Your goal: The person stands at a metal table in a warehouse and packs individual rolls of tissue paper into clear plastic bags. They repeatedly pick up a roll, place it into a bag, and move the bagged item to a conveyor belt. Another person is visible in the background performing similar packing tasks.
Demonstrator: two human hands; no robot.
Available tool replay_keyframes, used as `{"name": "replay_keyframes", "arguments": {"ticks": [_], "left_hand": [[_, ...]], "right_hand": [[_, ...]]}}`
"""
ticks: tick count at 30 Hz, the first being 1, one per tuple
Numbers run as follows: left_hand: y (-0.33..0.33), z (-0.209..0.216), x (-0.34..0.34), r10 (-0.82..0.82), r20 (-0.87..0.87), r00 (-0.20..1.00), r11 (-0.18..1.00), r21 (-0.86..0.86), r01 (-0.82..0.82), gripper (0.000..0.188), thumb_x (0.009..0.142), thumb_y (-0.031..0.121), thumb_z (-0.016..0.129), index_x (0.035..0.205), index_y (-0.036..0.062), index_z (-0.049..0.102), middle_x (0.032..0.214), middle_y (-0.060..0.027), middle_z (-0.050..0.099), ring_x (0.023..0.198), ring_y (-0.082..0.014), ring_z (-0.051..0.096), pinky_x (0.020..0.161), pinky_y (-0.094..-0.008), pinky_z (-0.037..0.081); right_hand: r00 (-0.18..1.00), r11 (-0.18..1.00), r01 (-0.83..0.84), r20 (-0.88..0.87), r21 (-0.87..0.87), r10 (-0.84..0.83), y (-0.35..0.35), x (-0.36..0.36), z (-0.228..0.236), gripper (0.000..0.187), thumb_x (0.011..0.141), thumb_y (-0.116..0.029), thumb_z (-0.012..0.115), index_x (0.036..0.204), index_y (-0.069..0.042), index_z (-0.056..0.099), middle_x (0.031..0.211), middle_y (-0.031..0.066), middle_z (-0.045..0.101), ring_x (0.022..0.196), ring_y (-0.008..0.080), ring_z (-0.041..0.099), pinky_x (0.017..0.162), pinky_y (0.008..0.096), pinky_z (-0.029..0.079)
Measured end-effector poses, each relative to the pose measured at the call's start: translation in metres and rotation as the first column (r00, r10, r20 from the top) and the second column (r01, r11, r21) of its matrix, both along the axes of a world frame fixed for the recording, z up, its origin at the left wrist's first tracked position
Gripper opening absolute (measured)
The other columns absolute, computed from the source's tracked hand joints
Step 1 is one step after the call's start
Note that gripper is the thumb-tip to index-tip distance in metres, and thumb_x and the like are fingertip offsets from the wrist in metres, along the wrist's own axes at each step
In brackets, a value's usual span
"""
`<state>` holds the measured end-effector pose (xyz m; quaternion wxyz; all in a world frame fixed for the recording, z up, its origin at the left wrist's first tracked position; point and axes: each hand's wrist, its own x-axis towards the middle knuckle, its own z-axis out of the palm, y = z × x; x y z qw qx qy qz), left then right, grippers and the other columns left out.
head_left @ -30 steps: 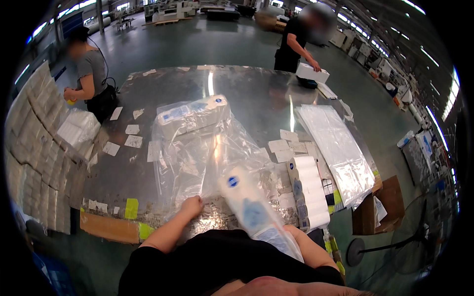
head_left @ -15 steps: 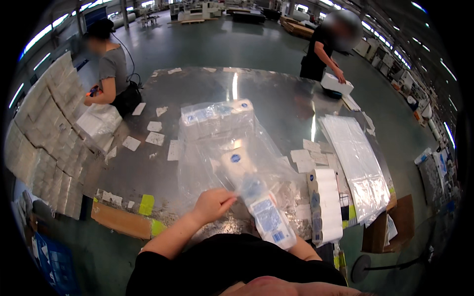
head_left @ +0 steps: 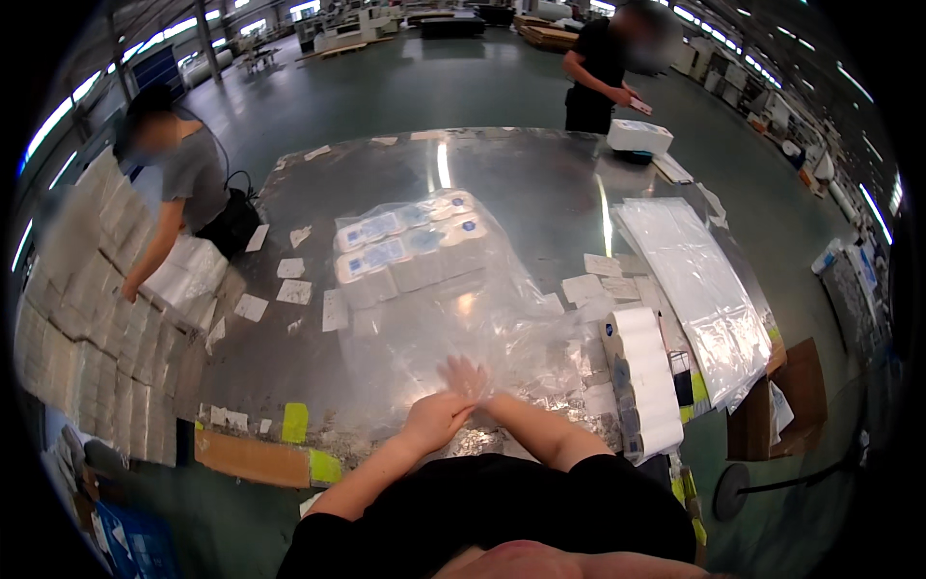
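Note:
A large clear plastic bag (head_left: 410,333) lies flat on the metal table in front of me. Inside its far end sit two rows of white paper rolls (head_left: 415,262) with blue labels, side by side. My left hand (head_left: 436,422) is closed at the bag's near edge, fingers pinched on the film. Crossing close by it, my right hand (head_left: 465,378) reaches forward over or into the bag's mouth; which one I cannot tell. Its fingers are spread and blurred, with nothing in them. To the right of my right forearm lies another long pack of white rolls (head_left: 644,386).
A stack of flat clear bags (head_left: 690,289) lies at the table's right. Paper scraps (head_left: 294,291) are scattered about. At left, a co-worker (head_left: 188,169) reaches to a wall of wrapped packs (head_left: 96,318). Another person (head_left: 603,72) stands at the far right, beside a white pack (head_left: 640,137).
The second row of rolls has slid away from me, up against the first inside the bag. My right hand has come forward beside the left. The left co-worker's arm has lowered toward the packs.

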<state>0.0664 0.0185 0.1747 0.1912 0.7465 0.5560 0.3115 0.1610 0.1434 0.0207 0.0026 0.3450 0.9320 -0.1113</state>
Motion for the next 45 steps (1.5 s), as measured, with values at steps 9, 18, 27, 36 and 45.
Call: {"name": "replay_keyframes", "arguments": {"ticks": [9,18,27,36,45], "left_hand": [[-0.003,-0.128,-0.019,0.101,-0.093,0.991,0.898,-0.420,-0.131,0.023,0.082,0.022,0.056,0.103,0.0130,0.063,0.089,-0.0116,0.065,0.083,-0.0316,0.062,0.072,-0.0408,0.049],[-0.016,-0.146,-0.022,0.211,-0.247,0.946,0.863,-0.408,-0.299,0.017,0.081,0.025,0.054,0.094,0.0149,0.060,0.083,-0.0124,0.066,0.081,-0.0339,0.062,0.070,-0.0459,0.048],[-0.016,-0.146,-0.023,0.202,-0.257,0.945,0.882,-0.371,-0.290,0.018,0.080,0.026,0.054,0.095,0.0160,0.060,0.081,-0.0116,0.066,0.077,-0.0343,0.063,0.067,-0.0454,0.049],[-0.014,-0.143,-0.024,0.186,-0.270,0.945,0.882,-0.377,-0.282,0.018,0.080,0.026,0.055,0.094,0.0147,0.058,0.081,-0.0111,0.066,0.077,-0.0335,0.063,0.068,-0.0448,0.049],[-0.013,-0.137,-0.025,0.176,-0.276,0.945,0.866,-0.413,-0.281,0.019,0.080,0.026,0.054,0.094,0.0144,0.058,0.082,-0.0123,0.066,0.080,-0.0333,0.063,0.070,-0.0453,0.049]], "right_hand": [[0.974,0.720,-0.226,-0.155,-0.656,0.165,-0.076,0.081,0.027,0.048,0.086,-0.036,0.053,0.130,-0.015,0.049,0.123,0.0128,0.056,0.116,0.0311,0.050,0.098,0.0443,0.039],[0.420,0.507,0.860,-0.491,-0.052,-0.763,-0.011,0.350,0.067,0.060,0.076,-0.024,0.065,0.127,0.000,0.046,0.119,0.0229,0.052,0.115,0.0371,0.046,0.096,0.0441,0.038],[0.365,0.334,0.918,0.127,-0.214,-0.922,-0.025,0.373,0.086,0.111,0.067,-0.058,0.069,0.147,-0.008,0.008,0.127,0.0302,0.047,0.114,0.0423,0.049,0.096,0.0423,0.041],[0.492,0.482,0.760,-0.098,-0.437,-0.865,-0.074,0.271,0.068,0.106,0.071,-0.033,0.074,0.144,0.002,0.005,0.124,0.0340,0.047,0.115,0.0414,0.050,0.097,0.0393,0.040],[0.279,0.508,0.617,-0.437,-0.602,-0.855,-0.138,0.249,0.022,0.107,0.071,-0.025,0.076,0.143,0.003,0.001,0.134,0.0264,0.040,0.118,0.0332,0.048,0.098,0.0369,0.039]]}}
